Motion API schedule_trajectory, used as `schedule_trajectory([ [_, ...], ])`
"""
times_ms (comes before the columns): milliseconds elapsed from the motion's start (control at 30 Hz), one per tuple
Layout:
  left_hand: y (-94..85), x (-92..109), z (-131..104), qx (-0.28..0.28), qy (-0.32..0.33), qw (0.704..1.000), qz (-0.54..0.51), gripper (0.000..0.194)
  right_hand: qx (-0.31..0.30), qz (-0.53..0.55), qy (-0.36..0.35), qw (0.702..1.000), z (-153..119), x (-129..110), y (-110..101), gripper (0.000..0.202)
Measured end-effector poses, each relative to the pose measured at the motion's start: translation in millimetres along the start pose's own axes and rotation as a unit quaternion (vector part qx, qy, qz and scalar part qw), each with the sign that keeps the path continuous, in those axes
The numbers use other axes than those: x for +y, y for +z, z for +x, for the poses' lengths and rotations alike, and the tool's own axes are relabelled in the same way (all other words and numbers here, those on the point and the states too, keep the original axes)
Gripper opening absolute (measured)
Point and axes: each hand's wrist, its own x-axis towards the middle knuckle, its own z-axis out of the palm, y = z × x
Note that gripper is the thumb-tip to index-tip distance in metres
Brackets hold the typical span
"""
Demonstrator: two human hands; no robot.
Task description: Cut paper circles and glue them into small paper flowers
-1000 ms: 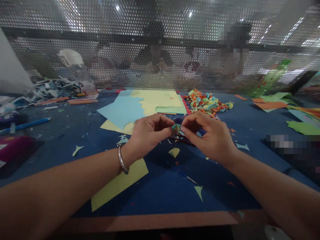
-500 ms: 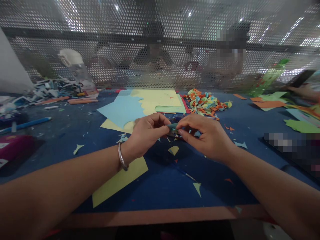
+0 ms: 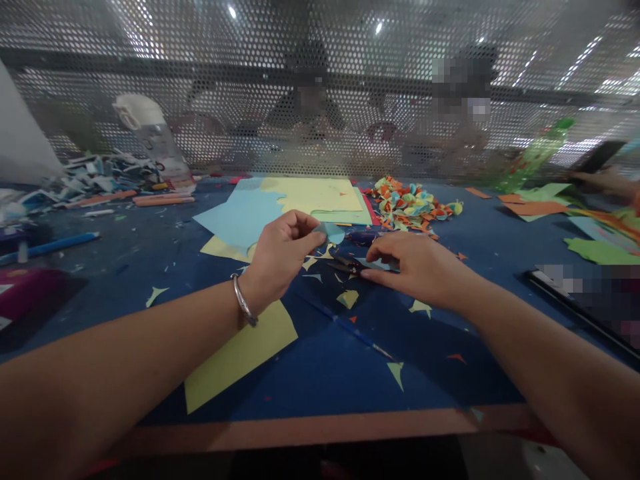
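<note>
Between the thumb and fingers of my left hand (image 3: 285, 250) is a small light blue paper piece (image 3: 332, 233). My right hand (image 3: 417, 267) is at the handle end of dark scissors (image 3: 345, 265), its thumb and fingers apart and its palm turned down; the blades point left. Whether its fingers grip the scissors is hard to see. Behind my left hand lie a light blue sheet (image 3: 240, 217) and a yellow sheet (image 3: 310, 193). Another yellow sheet (image 3: 245, 357) lies under my left wrist. A thin blue brush (image 3: 350, 328) rests in front of both hands.
Colourful cut pieces (image 3: 410, 200) form a heap behind my right hand. A bottle (image 3: 155, 140) and a pile of scraps (image 3: 100, 177) stand back left. At the right are a dark tablet-like object (image 3: 590, 310), a green bottle (image 3: 537, 157) and another person's hand (image 3: 607, 183).
My hands have moved apart. My left hand has kept the blue piece and lifted slightly back; my right hand has let go of it and moved right to the scissors.
</note>
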Motion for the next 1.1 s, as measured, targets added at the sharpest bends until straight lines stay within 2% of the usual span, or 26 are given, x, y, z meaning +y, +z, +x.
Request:
schedule_trajectory([
  [100,2.1,6.3,-1.1,0.023,-0.012,0.999,0.023,0.009,-0.065,-0.045,0.003,0.997,0.0,-2.7,2.7,0.017],
  [167,2.6,9.6,-0.8,0.046,-0.014,0.999,0.022,0.009,-0.086,-0.044,0.009,0.995,-0.1,-5.6,2.3,0.016],
  [233,2.2,10.2,0.6,0.066,-0.008,0.998,0.002,0.014,-0.084,-0.030,0.019,0.996,0.1,-6.1,-0.6,0.016],
  [300,1.3,8.4,2.6,0.076,-0.008,0.997,-0.021,0.019,-0.056,-0.018,0.052,0.997,0.5,-2.0,-5.1,0.018],
  [433,0.4,3.6,5.4,0.076,-0.034,0.996,-0.025,0.016,0.010,-0.051,0.175,0.983,1.5,17.6,-12.1,0.026],
  [533,0.0,2.2,6.2,0.061,-0.037,0.997,-0.020,0.012,-0.024,-0.070,0.233,0.970,3.2,33.5,-10.8,0.036],
  [700,-1.7,2.3,7.6,0.072,-0.037,0.996,-0.042,0.008,-0.071,-0.049,0.252,0.964,10.2,45.4,-5.1,0.038],
  [800,-2.8,2.2,9.0,0.080,-0.035,0.995,-0.047,0.007,-0.082,0.010,0.255,0.963,13.8,47.5,-5.0,0.030],
  [900,-3.4,3.9,10.0,0.087,-0.038,0.994,-0.056,0.007,-0.064,0.117,0.277,0.952,14.3,50.1,-4.6,0.025],
  [1000,-3.6,7.6,10.2,0.099,-0.046,0.992,-0.060,0.010,-0.027,0.273,0.320,0.907,12.7,51.3,-3.8,0.022],
  [1100,-3.8,9.3,10.5,0.106,-0.057,0.991,-0.061,0.011,0.010,0.426,0.341,0.838,11.2,48.7,-5.8,0.027],
])
